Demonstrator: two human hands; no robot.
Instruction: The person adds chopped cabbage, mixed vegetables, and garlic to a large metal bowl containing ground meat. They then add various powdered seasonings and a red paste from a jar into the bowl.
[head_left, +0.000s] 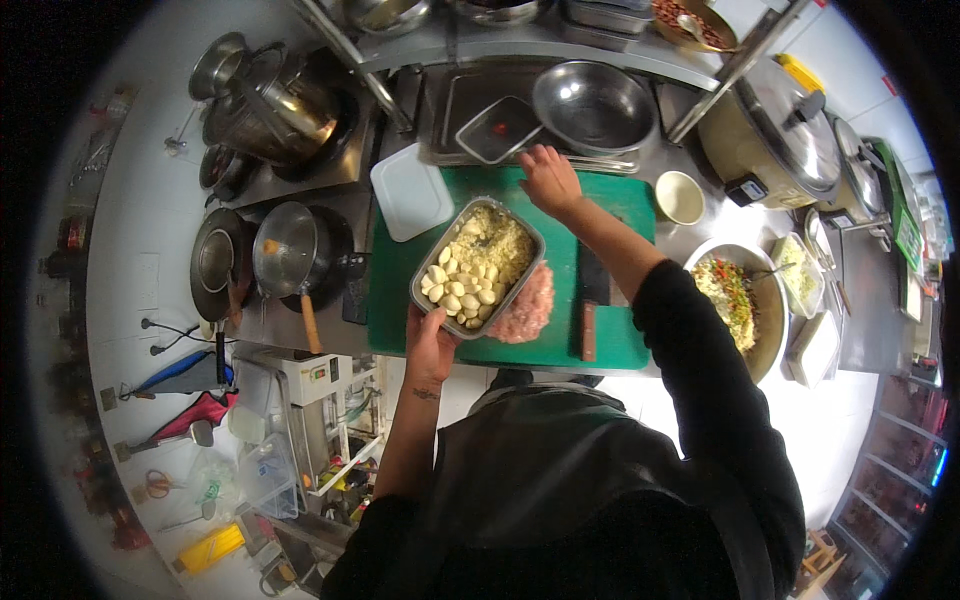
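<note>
My left hand (431, 345) grips the near left corner of a rectangular container (541, 251), which is tilted above the green cutting board (397, 322). Whole peeled garlic cloves (461, 289) fill its near part, minced garlic (495, 232) its far part. Partly under the container lies a mound of raw minced meat (532, 304). My right hand (551, 180) reaches over the board's far edge, fingers by a thin handle at a small rectangular container (499, 129); whether they touch it cannot be told. A cleaver (589, 330) rests on the board below my right forearm.
A white lid (412, 191) overlaps the board's far left corner. Beyond the board stands a steel bowl (594, 105). To the right are a cream bowl (679, 198), a large mixing bowl (780, 315) of chopped food and a rice cooker (780, 135). Pans (285, 240) sit left.
</note>
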